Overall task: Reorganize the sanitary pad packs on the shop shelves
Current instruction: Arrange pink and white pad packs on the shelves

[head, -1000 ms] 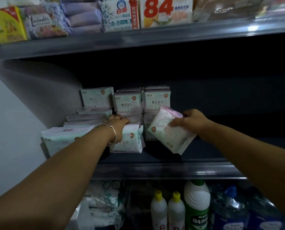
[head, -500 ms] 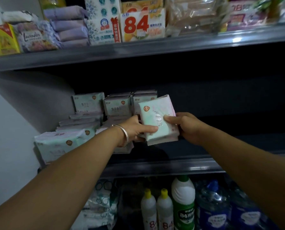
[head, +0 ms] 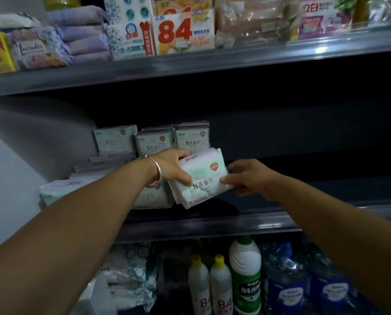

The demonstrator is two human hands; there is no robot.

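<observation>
Both hands hold one pale green and pink sanitary pad pack (head: 201,178) between them, lifted above the middle shelf (head: 212,221) and tilted with its printed face toward the camera. The left hand (head: 170,167), with a silver bangle (head: 157,170) on its wrist, grips the pack's left edge, thumb on the front and fingers curled behind. The right hand (head: 249,177) pinches the pack's right edge, thumb tip pressed on the front face.

Just behind the left hand stand upright packs of the same brand (head: 174,138) in a row, with more lying flat in a stack (head: 108,162) to the left of that wrist. Beneath the left forearm another pack (head: 149,197) stands on the shelf, just beside the held one. Below the hands, on the lower shelf, stand bleach bottles (head: 244,276) and blue bottles (head: 283,283). Above the hands, the upper shelf (head: 190,64) carries boxed and bagged goods.
</observation>
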